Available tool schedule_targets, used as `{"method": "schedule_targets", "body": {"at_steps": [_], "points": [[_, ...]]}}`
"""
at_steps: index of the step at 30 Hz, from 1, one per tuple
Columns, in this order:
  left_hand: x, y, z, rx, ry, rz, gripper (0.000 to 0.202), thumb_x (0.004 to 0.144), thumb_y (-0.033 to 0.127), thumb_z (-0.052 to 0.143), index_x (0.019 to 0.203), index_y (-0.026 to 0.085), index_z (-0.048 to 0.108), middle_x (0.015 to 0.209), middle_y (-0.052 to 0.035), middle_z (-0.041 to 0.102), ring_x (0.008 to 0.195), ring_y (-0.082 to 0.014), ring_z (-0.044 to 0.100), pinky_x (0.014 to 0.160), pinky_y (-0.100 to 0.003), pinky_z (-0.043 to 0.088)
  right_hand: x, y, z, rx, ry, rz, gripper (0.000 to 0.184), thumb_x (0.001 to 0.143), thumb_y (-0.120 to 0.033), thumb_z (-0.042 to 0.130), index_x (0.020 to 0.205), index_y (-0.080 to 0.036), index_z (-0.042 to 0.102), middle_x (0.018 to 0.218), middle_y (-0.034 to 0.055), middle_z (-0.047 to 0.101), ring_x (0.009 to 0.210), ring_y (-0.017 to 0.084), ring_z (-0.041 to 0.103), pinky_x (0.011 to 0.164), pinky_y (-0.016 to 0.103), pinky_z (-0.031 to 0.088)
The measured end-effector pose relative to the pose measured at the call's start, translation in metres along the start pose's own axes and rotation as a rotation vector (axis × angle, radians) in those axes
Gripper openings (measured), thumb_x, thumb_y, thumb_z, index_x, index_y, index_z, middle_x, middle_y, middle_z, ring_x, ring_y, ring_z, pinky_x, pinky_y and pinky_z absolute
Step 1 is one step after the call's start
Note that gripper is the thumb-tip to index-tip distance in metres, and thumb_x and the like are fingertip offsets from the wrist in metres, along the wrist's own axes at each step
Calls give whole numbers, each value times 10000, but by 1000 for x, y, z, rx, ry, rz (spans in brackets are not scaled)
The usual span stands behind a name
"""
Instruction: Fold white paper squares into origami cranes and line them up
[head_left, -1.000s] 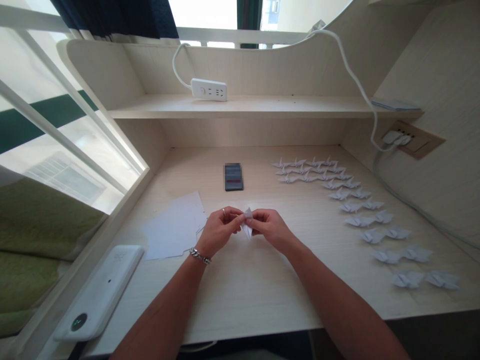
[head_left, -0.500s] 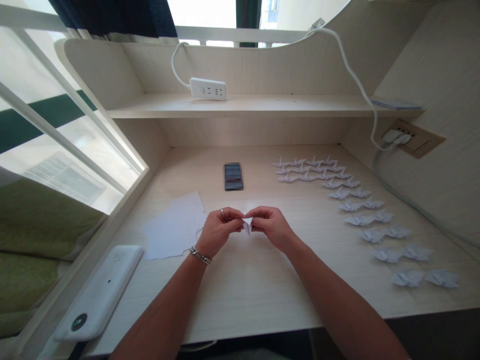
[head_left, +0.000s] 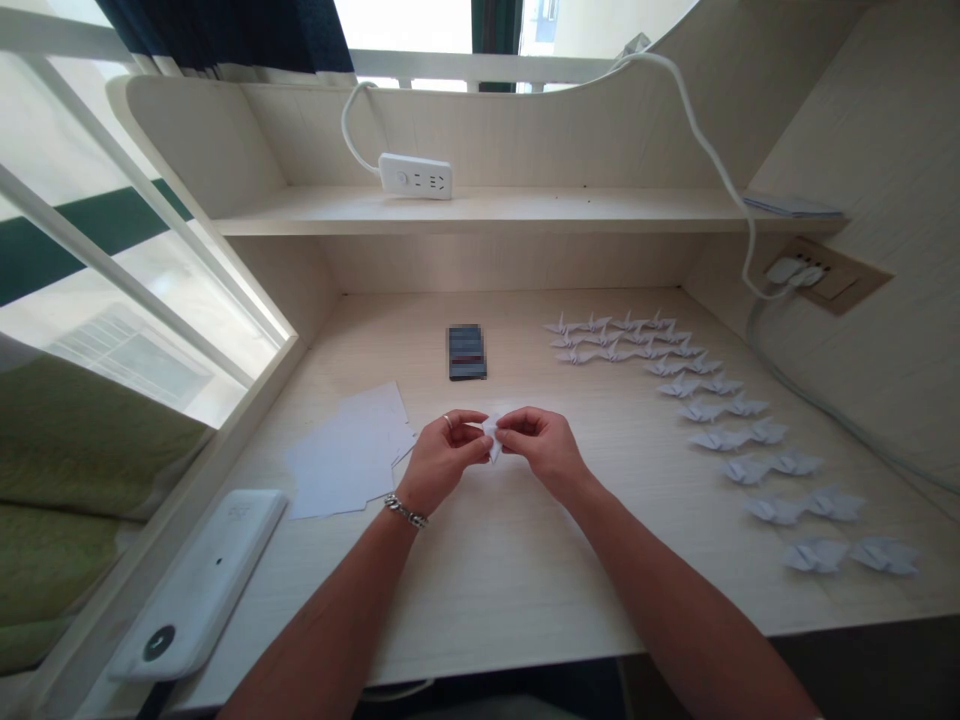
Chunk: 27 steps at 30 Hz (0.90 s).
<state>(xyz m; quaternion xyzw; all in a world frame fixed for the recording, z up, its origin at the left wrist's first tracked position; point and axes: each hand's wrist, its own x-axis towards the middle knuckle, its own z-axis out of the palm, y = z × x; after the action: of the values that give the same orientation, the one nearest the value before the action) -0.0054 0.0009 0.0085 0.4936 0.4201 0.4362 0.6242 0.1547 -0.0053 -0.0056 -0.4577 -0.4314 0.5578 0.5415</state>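
Observation:
Between my two hands, above the middle of the desk, is a small piece of folded white paper (head_left: 493,447). My left hand (head_left: 442,455), with a ring and a chain bracelet, pinches its left side. On its right side, the thumb and fingers of my right hand (head_left: 544,445) are closed. The fingertips cover part of the folds. Left of my left hand lies a spread stack of white paper sheets (head_left: 341,460). Several folded paper cranes (head_left: 737,437) stand in rows along the right side of the desk.
Behind my hands lies a phone (head_left: 467,352). A long white device (head_left: 202,590) sits at the desk's left edge. On the shelf (head_left: 525,205) rests a white power strip (head_left: 415,177). A white cable (head_left: 709,150) runs down to a wall socket (head_left: 829,276) at right.
The folded paper has turned between my fingers and shows a different side. My thumbs have shifted over it, and my left fingers have lifted slightly apart from the thumb.

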Motion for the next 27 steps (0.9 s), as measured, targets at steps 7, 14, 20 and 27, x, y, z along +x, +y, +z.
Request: {"method": "schedule_targets", "body": {"at_steps": [7, 14, 20, 27], "points": [[1, -3, 6, 32, 67, 12, 376, 652, 259, 776, 960, 123, 608, 713, -32, 687, 643, -132, 628, 649, -272, 507, 1, 8, 5, -15, 97, -132, 213, 621, -292, 787, 700, -167, 634, 651, -2, 643, 610, 140, 607, 613, 298, 537], [4, -8, 3, 330, 65, 76, 229, 738, 345, 689, 785, 126, 638, 688, -36, 650, 627, -132, 580, 606, -253, 457, 3, 7, 3, 75, 102, -101, 390, 606, -274, 790, 891, -203, 533, 692, -34, 635, 645, 148, 620, 599, 304, 553], [2, -10, 1, 441, 93, 210, 198, 815, 365, 599, 816, 168, 622, 764, -33, 654, 682, -153, 603, 644, -265, 467, 2, 2, -4, -209, -78, -136, 294, 692, -250, 712, 962, -182, 619, 753, 2, 664, 692, 144, 611, 673, 291, 508], [-3, -4, 2, 618, 160, 351, 104, 792, 300, 646, 776, 213, 701, 769, -38, 703, 721, -178, 626, 699, -283, 472, -1, 1, -4, -357, -79, -181, 206, 760, -385, 673, 779, -180, 682, 739, 38, 688, 699, 171, 611, 664, 291, 478]]}}
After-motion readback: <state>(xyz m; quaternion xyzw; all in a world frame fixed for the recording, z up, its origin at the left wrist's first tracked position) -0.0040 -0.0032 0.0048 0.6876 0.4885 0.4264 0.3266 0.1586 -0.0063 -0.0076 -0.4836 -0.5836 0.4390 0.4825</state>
